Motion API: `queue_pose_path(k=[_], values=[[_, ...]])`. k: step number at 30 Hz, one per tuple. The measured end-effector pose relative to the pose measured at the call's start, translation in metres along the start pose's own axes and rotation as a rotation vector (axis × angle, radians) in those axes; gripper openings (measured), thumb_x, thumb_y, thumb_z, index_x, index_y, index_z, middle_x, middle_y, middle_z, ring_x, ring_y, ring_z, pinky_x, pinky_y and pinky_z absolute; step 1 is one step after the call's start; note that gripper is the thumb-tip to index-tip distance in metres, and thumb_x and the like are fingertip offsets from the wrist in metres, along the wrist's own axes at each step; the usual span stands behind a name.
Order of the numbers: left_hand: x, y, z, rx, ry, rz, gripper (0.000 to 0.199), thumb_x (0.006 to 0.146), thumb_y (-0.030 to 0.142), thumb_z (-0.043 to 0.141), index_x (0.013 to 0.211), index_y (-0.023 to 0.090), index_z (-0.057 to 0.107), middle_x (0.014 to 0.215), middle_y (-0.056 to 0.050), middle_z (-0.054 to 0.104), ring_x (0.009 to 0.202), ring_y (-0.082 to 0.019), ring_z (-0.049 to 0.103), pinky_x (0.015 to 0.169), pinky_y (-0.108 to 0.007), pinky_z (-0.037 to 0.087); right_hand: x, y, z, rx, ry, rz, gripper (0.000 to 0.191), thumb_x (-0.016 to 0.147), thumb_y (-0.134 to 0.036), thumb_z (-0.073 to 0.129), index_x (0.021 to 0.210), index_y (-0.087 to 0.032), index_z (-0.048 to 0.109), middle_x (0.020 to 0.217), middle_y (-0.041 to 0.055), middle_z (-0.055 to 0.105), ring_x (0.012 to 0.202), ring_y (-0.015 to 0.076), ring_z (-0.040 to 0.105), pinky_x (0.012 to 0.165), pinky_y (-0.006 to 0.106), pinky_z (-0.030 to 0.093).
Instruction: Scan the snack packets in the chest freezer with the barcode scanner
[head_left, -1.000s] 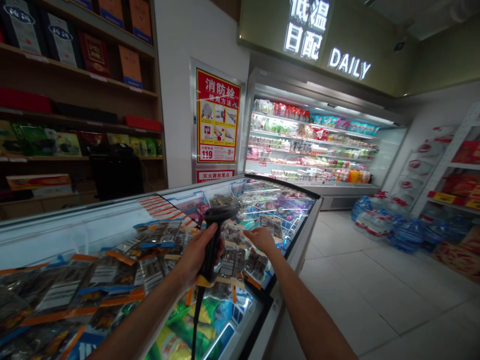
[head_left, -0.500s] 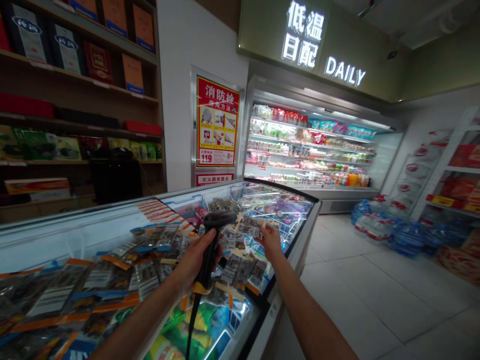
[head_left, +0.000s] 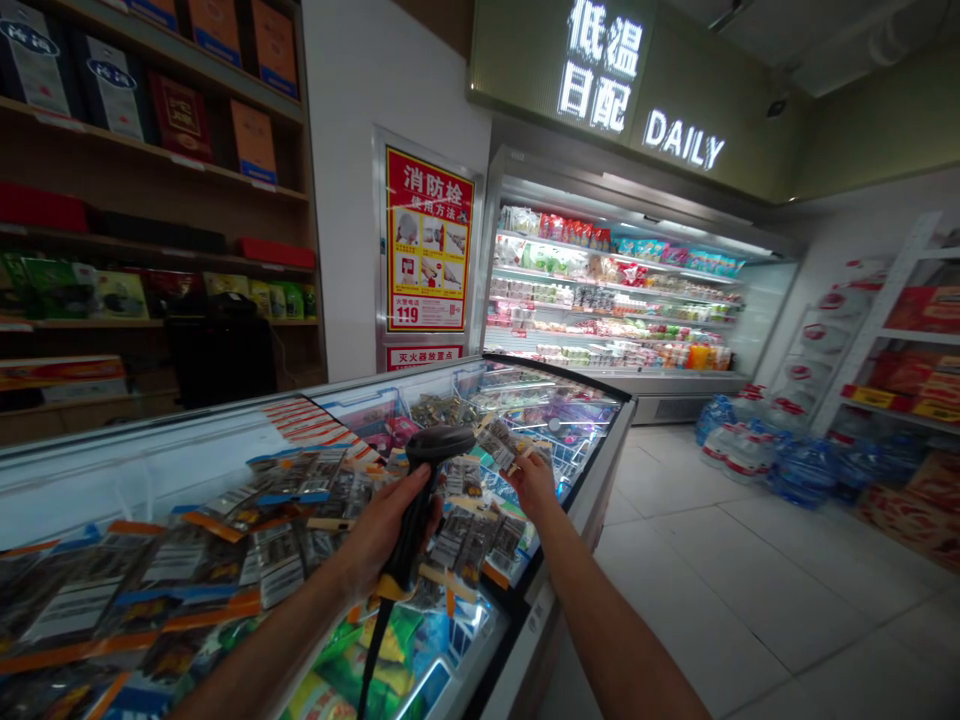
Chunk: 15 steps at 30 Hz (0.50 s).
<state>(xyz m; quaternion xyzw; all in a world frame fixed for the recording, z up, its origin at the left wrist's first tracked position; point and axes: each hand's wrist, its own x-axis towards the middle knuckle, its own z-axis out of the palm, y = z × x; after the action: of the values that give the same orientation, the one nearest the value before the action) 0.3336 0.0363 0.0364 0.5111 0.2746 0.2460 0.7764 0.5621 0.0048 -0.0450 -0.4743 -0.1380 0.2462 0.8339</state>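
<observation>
Left hand (head_left: 386, 530): closed round the handle of a black barcode scanner (head_left: 442, 442) with a yellow-orange butt, thumb on the upper side of the grip. Scanner upright-ish, leaning, its head pointing right; black cord (head_left: 373, 655) runs down from the butt. Right hand (head_left: 532, 485): mostly closed, pinching one small clear packet (head_left: 498, 442) by its near edge, thumb against fingers. Packet is tilted, just beside the scanner's nose, not touching it (contact with the glass below: cannot tell).

Both hands over a glass-topped freezer (head_left: 616, 422). Lots of similar packets (head_left: 281, 560) with orange or blue edges spread over the top, mostly left of the scanner, some overlapping, more between the hands. Green and yellow bags (head_left: 386, 660) lie lower, near the cord.

Behind: red fire-hydrant sign (head_left: 427, 245) on the wall, lit open fridge (head_left: 652, 385) under a DAILY sign (head_left: 684, 138), wooden shelf (head_left: 225, 175) at left, water bottles (head_left: 806, 470) on the floor at right.
</observation>
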Motion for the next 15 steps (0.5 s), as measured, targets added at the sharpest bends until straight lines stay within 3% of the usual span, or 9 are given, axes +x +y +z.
queue_pose_path(k=[6,15], values=[[0.0030,0.0005,-0.0027,-0.056,-0.012,-0.020,0.031,0.073,0.044,0.053,0.083,0.015,0.057,0.056,-0.001,0.058,0.042,-0.009,0.051,0.037,-0.017,0.039,-0.0011,-0.0014,-0.0004,-0.013,0.039,-0.009,0.034,0.053,-0.012,0.054,0.082,-0.025,0.043,0.071,-0.0038,0.057,0.062,0.0138,0.057,0.060,0.035,0.052],[0.0012,0.0029,-0.0015,-0.174,-0.098,-0.026,0.028,0.078,0.042,0.046,0.080,0.016,0.055,0.055,0.001,0.052,0.039,-0.007,0.046,0.035,-0.017,0.036,0.0015,0.0031,0.0009,-0.051,0.086,-0.040,0.035,0.049,-0.008,0.049,0.080,-0.023,0.042,0.072,-0.0037,0.055,0.061,0.0120,0.057,0.058,0.028,0.050]])
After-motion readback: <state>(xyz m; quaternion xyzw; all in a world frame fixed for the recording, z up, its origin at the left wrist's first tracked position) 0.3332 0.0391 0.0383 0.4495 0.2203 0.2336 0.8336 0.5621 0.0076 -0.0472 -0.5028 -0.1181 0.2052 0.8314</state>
